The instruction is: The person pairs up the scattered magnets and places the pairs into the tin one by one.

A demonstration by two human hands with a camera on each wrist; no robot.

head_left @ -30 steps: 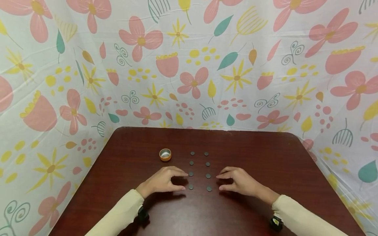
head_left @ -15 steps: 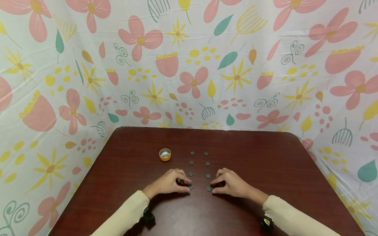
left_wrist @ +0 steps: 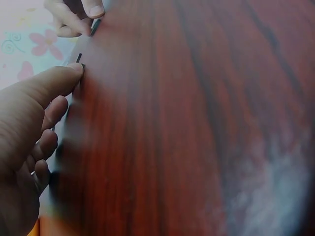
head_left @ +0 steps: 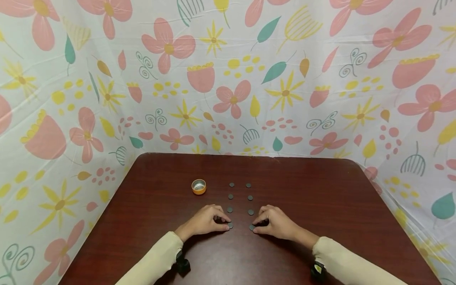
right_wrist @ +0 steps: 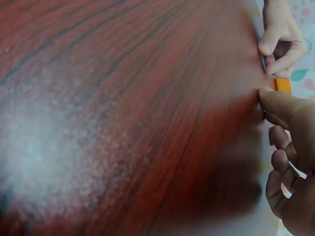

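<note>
Small flat dark-grey discs lie in two columns on the brown table. My left hand (head_left: pixel 204 220) pinches the nearest left disc (head_left: pixel 230 225) at its edge between thumb and index finger. Opposite it, my right hand (head_left: pixel 280 224) pinches the nearest right disc (head_left: pixel 251 227) the same way. Both discs appear to be at table level. In the left wrist view, the left thumb (left_wrist: pixel 54 81) covers part of its disc, and the right hand's disc (left_wrist: pixel 95 27) shows edge-on. The right thumb (right_wrist: pixel 278 101) hides most of its disc in the right wrist view.
Farther up the columns lie more discs, such as a left one (head_left: pixel 230 209) and a right one (head_left: pixel 251 212). A small round orange tin (head_left: pixel 198 187) with a silvery inside stands beyond my left hand. Flowered cloth (head_left: pixel 233 71) hangs behind the table (head_left: pixel 313 178).
Both hands have moved inward and toward the nearest pair of discs. Their thumbs and index fingers have closed onto those discs. The other discs and the tin stay in place.
</note>
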